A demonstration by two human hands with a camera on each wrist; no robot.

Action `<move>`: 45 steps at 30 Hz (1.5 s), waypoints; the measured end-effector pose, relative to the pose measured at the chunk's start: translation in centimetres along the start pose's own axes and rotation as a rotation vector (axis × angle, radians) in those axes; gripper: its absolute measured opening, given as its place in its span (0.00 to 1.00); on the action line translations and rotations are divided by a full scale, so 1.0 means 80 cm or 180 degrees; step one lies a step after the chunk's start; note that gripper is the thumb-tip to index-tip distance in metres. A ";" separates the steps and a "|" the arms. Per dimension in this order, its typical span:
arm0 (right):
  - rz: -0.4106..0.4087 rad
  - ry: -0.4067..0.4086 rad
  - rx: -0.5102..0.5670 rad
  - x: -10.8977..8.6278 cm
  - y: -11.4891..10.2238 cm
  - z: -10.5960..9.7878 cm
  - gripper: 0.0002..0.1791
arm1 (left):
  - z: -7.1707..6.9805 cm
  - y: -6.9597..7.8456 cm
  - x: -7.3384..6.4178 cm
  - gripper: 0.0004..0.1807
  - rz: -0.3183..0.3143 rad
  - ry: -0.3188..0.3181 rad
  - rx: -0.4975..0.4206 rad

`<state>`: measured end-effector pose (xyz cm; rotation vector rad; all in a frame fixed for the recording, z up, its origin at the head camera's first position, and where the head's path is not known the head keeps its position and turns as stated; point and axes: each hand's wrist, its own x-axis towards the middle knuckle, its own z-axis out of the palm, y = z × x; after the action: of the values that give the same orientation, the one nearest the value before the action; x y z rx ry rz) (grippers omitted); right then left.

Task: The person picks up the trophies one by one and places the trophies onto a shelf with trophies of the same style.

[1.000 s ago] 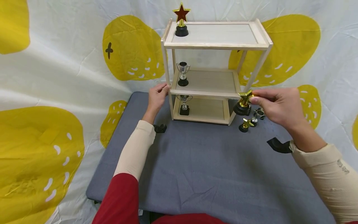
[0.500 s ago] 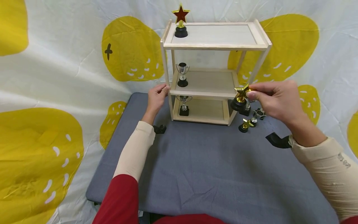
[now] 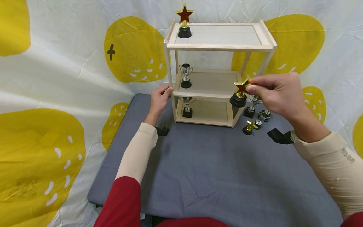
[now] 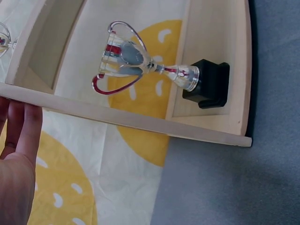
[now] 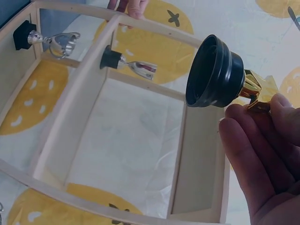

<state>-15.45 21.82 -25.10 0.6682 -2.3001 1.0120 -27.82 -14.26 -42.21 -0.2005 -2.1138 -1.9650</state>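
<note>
My right hand (image 3: pixel 283 93) pinches a gold star trophy (image 3: pixel 238 98) by its star, in front of the shelf's right side. Its round black base hangs tilted, clear of any board, and shows large in the right wrist view. With thumb and fingers my left hand (image 3: pixel 159 100) holds the left front post of the wooden shelf (image 3: pixel 219 49). A red-faced star trophy (image 3: pixel 184 32) stands at the left of the top board. Below it, a silver cup trophy (image 3: pixel 186 75) stands on the middle board, and another silver cup (image 4: pixel 124 56) on the bottom board.
Right of the shelf, on the grey table (image 3: pixel 198 164), are a small gold star trophy (image 3: pixel 248 128), an upright silver cup (image 3: pixel 249 111) and another cup (image 3: pixel 264 116) beside it. A fabric backdrop (image 3: pixel 85 41) with yellow shapes hangs behind.
My right hand has risen and moved left with the star trophy, uncovering the silver cup behind it. My left hand keeps its place on the post.
</note>
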 end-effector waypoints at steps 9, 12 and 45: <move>-0.0024 -0.0058 0.0082 0.017 -0.009 0.002 0.08 | 0.002 0.002 0.001 0.21 -0.0040 0.0003 0.0017; 0.0016 -0.0059 0.0121 0.023 -0.012 0.003 0.08 | 0.002 0.002 0.002 0.21 -0.0051 0.0016 -0.0001; 0.0109 -0.0018 0.0418 0.082 -0.032 0.008 0.08 | 0.002 0.004 -0.003 0.19 -0.0041 0.0069 0.0018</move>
<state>-18.85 18.36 -20.01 0.6866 -2.2717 1.1867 -27.55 -14.08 -41.98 -0.1643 -2.1121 -1.9592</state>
